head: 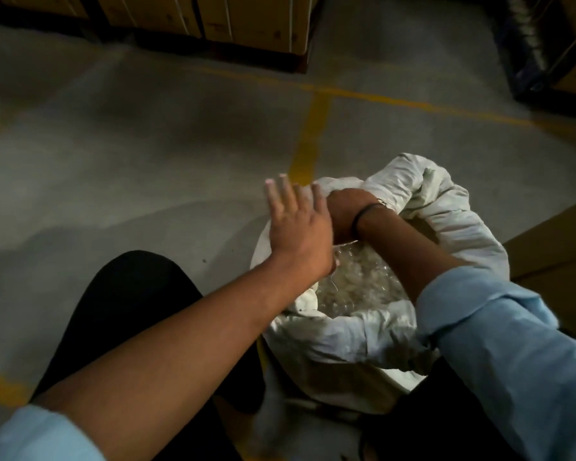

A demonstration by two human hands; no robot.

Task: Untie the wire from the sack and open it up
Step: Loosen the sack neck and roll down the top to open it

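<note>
A white sack stands on the floor between my legs, its mouth open and its rim rolled outward. Inside lies a heap of clear, shiny plastic pieces. My left hand hovers flat over the sack's far left rim, fingers spread, holding nothing. My right hand is curled over the far rim of the sack and grips the cloth there; a dark band circles its wrist. A thin wire-like strand shows just under my left wrist; whether it is the tie wire I cannot tell.
Grey concrete floor with yellow painted lines spreads ahead. Cardboard boxes on a dark pallet stand at the back. A dark rack is at the top right, and a brown carton sits right beside the sack.
</note>
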